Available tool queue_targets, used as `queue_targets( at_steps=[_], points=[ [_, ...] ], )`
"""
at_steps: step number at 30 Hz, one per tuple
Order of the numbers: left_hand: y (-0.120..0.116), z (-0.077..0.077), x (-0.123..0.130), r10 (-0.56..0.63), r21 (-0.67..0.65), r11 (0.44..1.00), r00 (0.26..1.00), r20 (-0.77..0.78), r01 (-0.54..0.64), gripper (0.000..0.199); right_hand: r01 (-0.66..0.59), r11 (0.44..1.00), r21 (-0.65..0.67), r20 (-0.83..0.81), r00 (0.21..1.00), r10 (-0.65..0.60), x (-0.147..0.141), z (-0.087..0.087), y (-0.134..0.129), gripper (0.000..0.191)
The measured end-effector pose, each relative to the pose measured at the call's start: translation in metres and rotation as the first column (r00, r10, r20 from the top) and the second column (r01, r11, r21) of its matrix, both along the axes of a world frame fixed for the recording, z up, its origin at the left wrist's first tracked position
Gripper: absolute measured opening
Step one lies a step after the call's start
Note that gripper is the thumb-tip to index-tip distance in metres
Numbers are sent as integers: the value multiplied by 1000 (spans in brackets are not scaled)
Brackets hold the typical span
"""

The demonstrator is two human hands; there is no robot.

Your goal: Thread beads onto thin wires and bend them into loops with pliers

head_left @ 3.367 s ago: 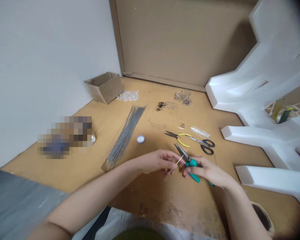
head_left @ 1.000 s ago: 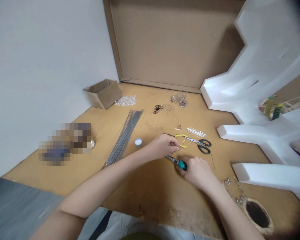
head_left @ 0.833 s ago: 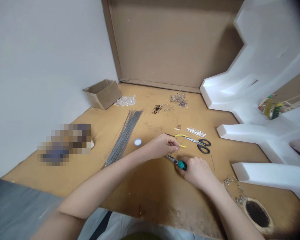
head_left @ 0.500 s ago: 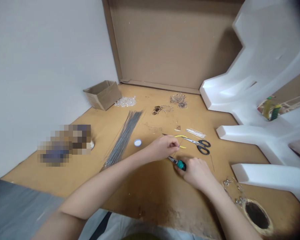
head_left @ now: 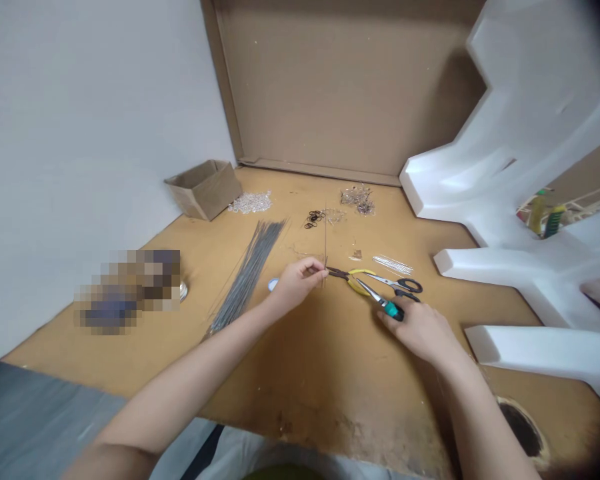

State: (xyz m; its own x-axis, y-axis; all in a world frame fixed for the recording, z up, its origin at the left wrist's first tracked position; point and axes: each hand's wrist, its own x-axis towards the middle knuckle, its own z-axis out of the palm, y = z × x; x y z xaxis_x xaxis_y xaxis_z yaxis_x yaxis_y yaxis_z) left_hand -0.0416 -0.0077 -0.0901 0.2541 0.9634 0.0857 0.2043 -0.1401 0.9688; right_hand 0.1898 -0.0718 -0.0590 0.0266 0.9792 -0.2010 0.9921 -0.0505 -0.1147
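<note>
Thin dark wire (head_left: pixel 325 233) is standing upright, pinched in the closed fingers of the left hand (head_left: pixel 295 287), while the right hand (head_left: pixel 420 330) is drawing away, its fingers wrapped around teal-handled steel pliers (head_left: pixel 387 308). The hands have just parted, leaving one wire held and one tool in use. Just past the left fingers, one pair of yellow-handled pliers (head_left: pixel 355 277) and one pair of black-handled scissors (head_left: pixel 407 287) are lying on the tan wooden counter (head_left: pixel 330 400). Left of those fingers, one bundle of long grey wires (head_left: pixel 247 277) is resting beside one white-and-blue bottle cap (head_left: pixel 273 285).
</note>
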Motion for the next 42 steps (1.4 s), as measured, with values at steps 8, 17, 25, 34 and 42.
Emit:
queue_targets(
  at_steps=[8, 17, 25, 34, 42],
  points=[
    [-9, -17, 1, -7, 285, 954, 954, -299, 96, 12, -1, 1000, 5, -75, 997, 2, -5, 0, 1, 35],
    [-9, -14, 2, -258, -141, 947, 945, 202, 289, 18, 58, 998, 10, -527, 848, -44, -2, -11, 5, 30],
    [-31, -4, 14, -421, -337, 743, 795, 438, 579, 24, 37, 984, -172, -981, 87, -175, -26, -16, -2, 32],
    [-38, -8, 20, -468, -366, 670, 751, 466, 646, 25, -76, 975, -208, -977, 71, -203, -32, -15, -6, 18],
    [-43, -8, 21, -466, -412, 616, 733, 496, 671, 27, -32, 989, -146, -939, 320, -128, -32, -10, -6, 22]
  ],
)
